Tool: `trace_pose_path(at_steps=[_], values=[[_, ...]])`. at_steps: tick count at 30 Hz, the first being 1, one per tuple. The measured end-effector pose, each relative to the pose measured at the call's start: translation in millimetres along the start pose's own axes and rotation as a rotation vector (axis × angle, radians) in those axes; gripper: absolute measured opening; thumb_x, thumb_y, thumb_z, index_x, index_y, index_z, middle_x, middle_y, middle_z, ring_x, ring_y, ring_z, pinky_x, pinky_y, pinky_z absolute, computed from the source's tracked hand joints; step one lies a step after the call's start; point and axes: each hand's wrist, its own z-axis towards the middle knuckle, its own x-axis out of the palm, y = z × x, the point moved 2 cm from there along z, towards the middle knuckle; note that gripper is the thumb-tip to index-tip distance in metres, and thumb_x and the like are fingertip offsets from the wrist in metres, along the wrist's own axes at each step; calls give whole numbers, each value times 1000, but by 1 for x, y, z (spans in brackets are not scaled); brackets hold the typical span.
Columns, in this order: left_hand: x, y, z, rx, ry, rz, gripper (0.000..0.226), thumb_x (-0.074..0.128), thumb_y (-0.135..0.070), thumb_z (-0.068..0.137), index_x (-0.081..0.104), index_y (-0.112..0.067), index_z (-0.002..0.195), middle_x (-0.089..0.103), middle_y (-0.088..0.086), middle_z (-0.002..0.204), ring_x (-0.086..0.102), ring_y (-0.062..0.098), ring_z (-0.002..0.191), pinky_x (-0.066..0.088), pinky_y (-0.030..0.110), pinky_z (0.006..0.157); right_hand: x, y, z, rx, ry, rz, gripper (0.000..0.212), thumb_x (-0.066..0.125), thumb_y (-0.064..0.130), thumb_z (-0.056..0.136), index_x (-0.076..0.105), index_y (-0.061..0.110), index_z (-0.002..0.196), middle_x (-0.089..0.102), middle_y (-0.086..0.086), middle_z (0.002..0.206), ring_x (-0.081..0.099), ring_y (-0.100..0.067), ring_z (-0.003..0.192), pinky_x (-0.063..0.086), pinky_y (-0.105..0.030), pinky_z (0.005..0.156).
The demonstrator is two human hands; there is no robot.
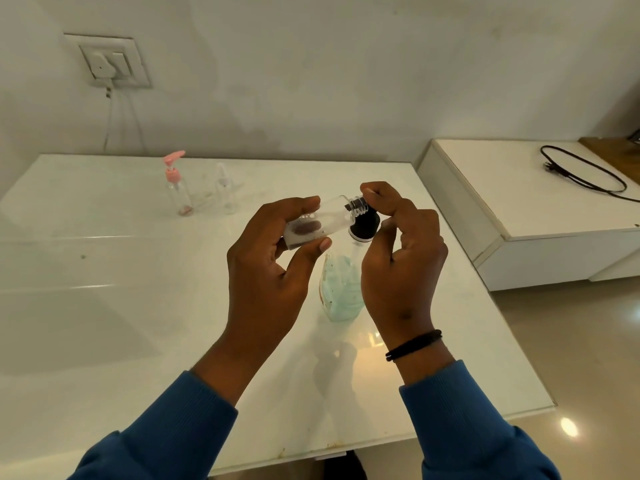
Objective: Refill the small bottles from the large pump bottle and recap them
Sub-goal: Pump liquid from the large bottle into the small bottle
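Observation:
My left hand (273,268) grips a small clear bottle (325,220) above the middle of the white table (104,306). The bottle is tilted, and its uncapped threaded neck points right. A large bottle of pale teal liquid (341,292) stands on the table just below. Its black pump head (363,225) sits right under the small bottle's mouth. My right hand (401,265) curls its fingers around that pump head, with the thumb beside the small bottle's neck. The pump's spout is hidden by my fingers.
A small bottle with a pink pump (176,188) and a small clear bottle (225,188) stand at the back of the table. A plug and cord hang from a wall socket (110,64). A low white cabinet (519,202) with a black cable (588,178) stands to the right.

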Motion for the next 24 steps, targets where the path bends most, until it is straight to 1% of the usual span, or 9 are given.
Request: trace_pose_path(at_steps=[3,6,9,11,14,17,21,24], values=[[0,-1,1,3,-4,-7,39,76,-15,88,62,-12,124,60,-17,121,58,-13,111,50,12,94,-4,6,6,-30,-13,4,33,54,4,92,73,13,116,62,17,106,63,-24,96,55,-54,83],[0,-3,2,16,-7,1,39,76,-16,88,60,-15,124,58,-20,121,57,-15,111,48,9,94,-5,5,5,-43,-38,-1,32,54,3,92,73,12,117,63,15,108,64,-24,96,56,-52,84],[0,-2,1,15,4,-1,37,75,-18,90,62,-12,124,61,-16,121,59,-12,111,50,12,95,0,-3,0,-8,-24,16,35,52,1,93,71,13,119,63,14,113,62,-18,98,55,-52,89],[0,-1,0,6,4,2,38,73,-22,90,62,-11,125,61,-15,122,59,-10,112,51,15,95,2,-4,-2,13,-23,31,35,53,0,93,71,13,119,63,15,111,61,-16,96,55,-52,87],[-1,-2,0,7,1,7,38,73,-23,90,63,-12,125,63,-12,122,60,-8,112,51,15,95,-1,0,1,-9,-22,20,33,53,2,93,72,13,118,62,15,106,64,-23,94,56,-51,84],[-1,-4,1,5,-2,-2,38,74,-20,90,62,-11,125,63,-11,122,60,-9,112,51,14,95,-5,4,6,-35,-34,9,31,54,3,93,73,11,117,64,14,107,64,-24,96,56,-47,85],[-1,-6,2,16,-8,2,38,74,-16,90,61,-12,125,60,-15,120,58,-13,111,48,8,93,-2,4,2,-55,-54,8,29,56,5,94,71,10,119,69,8,112,63,-20,97,57,-47,83],[-1,-3,1,13,-1,6,38,74,-17,90,62,-8,125,62,-12,121,59,-10,111,50,12,94,3,-1,-4,-45,-31,19,32,55,2,95,70,10,121,61,17,115,59,-12,99,56,-50,86]])
